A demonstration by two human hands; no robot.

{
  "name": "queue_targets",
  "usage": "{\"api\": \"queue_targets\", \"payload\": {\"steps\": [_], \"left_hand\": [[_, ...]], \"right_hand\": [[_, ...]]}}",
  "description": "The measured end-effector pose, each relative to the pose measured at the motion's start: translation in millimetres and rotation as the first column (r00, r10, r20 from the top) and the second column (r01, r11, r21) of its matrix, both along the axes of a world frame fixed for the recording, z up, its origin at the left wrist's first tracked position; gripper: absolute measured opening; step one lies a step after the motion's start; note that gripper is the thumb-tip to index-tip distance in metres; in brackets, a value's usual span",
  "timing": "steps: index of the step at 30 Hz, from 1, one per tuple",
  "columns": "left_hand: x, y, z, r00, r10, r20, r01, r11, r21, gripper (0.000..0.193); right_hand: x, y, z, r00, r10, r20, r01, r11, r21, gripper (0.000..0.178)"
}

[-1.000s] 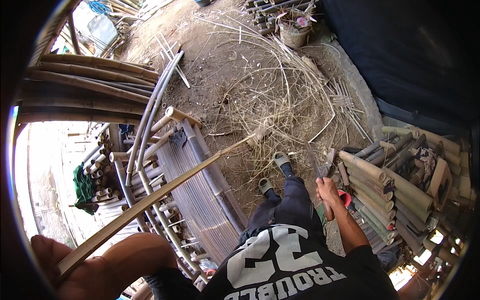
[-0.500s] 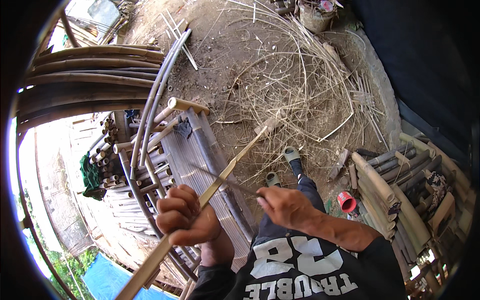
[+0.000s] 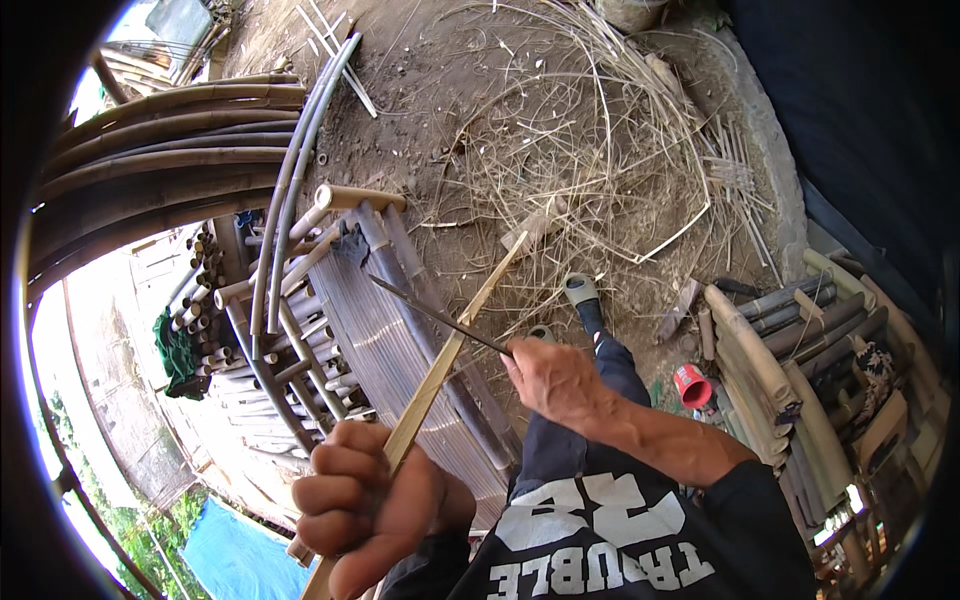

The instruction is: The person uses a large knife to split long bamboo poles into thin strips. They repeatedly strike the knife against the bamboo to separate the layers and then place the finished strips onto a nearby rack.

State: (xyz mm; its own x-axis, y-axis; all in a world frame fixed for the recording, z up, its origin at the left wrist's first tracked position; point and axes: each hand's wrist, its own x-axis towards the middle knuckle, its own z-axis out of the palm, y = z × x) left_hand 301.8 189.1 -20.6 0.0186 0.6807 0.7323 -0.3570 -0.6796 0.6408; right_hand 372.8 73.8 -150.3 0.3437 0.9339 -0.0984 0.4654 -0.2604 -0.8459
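Observation:
My left hand (image 3: 370,500) is closed in a fist round a long, pale bamboo strip (image 3: 430,388). The strip slants from the lower left up past the middle and narrows toward its far tip. Its lower end passes beneath my fist. My right hand (image 3: 555,385) grips a knife (image 3: 425,310), whose handle is hidden inside the fingers. The dark, narrow blade lies across the strip, its point toward the upper left. A thin sliver shows beside the strip near the blade.
A bamboo bench (image 3: 345,300) stands in front of me. Cut bamboo poles (image 3: 750,345) are stacked at the right beside a red can (image 3: 692,385). Thin shavings (image 3: 560,150) litter the dirt ground ahead. Bamboo poles (image 3: 180,140) lie at the far left.
My left hand and the strip have come lower and nearer. The knife, blurred before, now shows sharply, its blade crossing higher up. My right hand has moved slightly up and left.

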Motion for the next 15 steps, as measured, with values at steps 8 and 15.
{"api": "queue_targets", "payload": {"steps": [8, 15], "left_hand": [[5, -4, 4, 0.998, 0.053, -0.014, -0.054, 0.998, -0.041, 0.060], [0, 2, 1, 0.999, 0.048, 0.010, -0.047, 0.998, -0.031, 0.060]], "right_hand": [[-5, 12, -11, 0.998, 0.021, 0.051, -0.026, 0.996, 0.091, 0.012], [-3, 26, 38, 0.998, 0.036, 0.058, -0.051, 0.957, 0.286, 0.012]]}}
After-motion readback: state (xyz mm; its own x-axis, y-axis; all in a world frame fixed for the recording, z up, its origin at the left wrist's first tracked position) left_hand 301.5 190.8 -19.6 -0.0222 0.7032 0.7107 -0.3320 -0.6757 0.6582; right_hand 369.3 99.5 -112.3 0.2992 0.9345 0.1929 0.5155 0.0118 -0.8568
